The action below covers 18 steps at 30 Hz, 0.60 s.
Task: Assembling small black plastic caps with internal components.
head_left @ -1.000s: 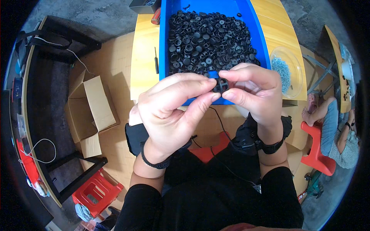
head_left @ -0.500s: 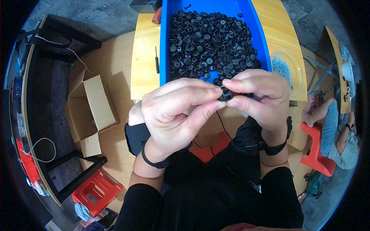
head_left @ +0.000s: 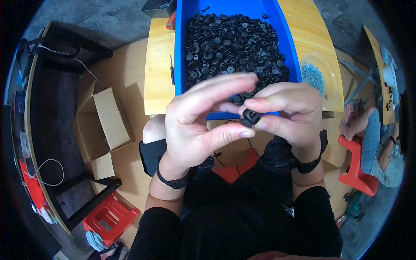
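Across the upper centre of the frame, bench: pale wooden tabletop (head_left: 158, 73), its straight edges bowed by the lens.
Bin: blue plastic tray (head_left: 180, 52) on the bench, heaped with small black plastic parts (head_left: 234, 47); its near wall sits just above the hands.
Carton: open cardboard box (head_left: 102, 125) on the floor, left of frame, flaps spread.
Stools: one red stool (head_left: 106, 219) at lower left, another red stool (head_left: 357, 167) at right, beside a seated co-worker at the right rim.
Dish: clear round bowl (head_left: 323, 76) on the right part of the bench, holding a pile of small pale metal pieces; too small to tell their kind.
Left hand (head_left: 201, 123): centre frame, loosely curled, fingers arched over and thumb stretched right, its tip touching or just beside the part. Whether it carries any of the load, I cannot tell.
Right hand (head_left: 288, 115): just right of centre, closed in a pinch, thumb and forefinger grasping the part.
Part in hand: one small black plastic piece (head_left: 250, 117), centre frame, held between both hands just below the tray's near wall, above the lap.
Slim tool: thin dark rod (head_left: 172, 69) lying on the bench, left of the tray; untouched.
Judgement, technique: the right pinch should stay firm on the sides, leaving the piece's face open. Left thumb should press squarely, not at a slant, or the piece could twist out. Working close over the lap means a slip stays recoverable.
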{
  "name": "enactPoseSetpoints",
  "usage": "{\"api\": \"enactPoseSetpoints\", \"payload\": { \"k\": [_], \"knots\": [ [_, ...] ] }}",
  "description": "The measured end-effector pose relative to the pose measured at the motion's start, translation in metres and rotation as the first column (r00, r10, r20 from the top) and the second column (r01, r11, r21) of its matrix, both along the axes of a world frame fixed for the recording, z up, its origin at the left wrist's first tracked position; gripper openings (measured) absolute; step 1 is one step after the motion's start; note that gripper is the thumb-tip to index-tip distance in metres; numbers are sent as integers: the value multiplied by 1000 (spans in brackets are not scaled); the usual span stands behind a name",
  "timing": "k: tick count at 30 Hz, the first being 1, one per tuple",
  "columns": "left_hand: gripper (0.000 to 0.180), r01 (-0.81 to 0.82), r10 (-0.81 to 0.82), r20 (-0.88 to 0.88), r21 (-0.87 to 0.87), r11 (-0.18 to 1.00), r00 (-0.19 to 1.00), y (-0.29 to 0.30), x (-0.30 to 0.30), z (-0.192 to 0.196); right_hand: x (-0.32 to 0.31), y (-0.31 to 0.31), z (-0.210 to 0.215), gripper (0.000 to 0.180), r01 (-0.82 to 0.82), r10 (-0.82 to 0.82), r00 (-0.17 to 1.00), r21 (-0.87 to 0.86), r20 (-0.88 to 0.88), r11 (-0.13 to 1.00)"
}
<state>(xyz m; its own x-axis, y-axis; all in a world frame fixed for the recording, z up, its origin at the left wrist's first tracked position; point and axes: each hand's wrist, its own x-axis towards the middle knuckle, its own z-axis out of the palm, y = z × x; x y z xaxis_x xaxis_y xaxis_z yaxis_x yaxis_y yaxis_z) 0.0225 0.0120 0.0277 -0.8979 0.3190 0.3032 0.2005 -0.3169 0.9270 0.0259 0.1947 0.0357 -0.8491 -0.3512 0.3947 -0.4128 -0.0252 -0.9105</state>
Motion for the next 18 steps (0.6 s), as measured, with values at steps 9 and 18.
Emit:
{"api": "enactPoseSetpoints", "payload": {
  "k": [9, 18],
  "knots": [
    [42, -5, -56, -339, -178, 984, 939, -12, -6, -5, 3, -5, 1, 22, -102, 105, 993, -50, 45, 993],
    [39, -96, 1, -391, -224, 970, 920, -11, -5, -9, 2, -3, -2, 20, -127, 145, 977, -119, 153, 985]
  ]
}}
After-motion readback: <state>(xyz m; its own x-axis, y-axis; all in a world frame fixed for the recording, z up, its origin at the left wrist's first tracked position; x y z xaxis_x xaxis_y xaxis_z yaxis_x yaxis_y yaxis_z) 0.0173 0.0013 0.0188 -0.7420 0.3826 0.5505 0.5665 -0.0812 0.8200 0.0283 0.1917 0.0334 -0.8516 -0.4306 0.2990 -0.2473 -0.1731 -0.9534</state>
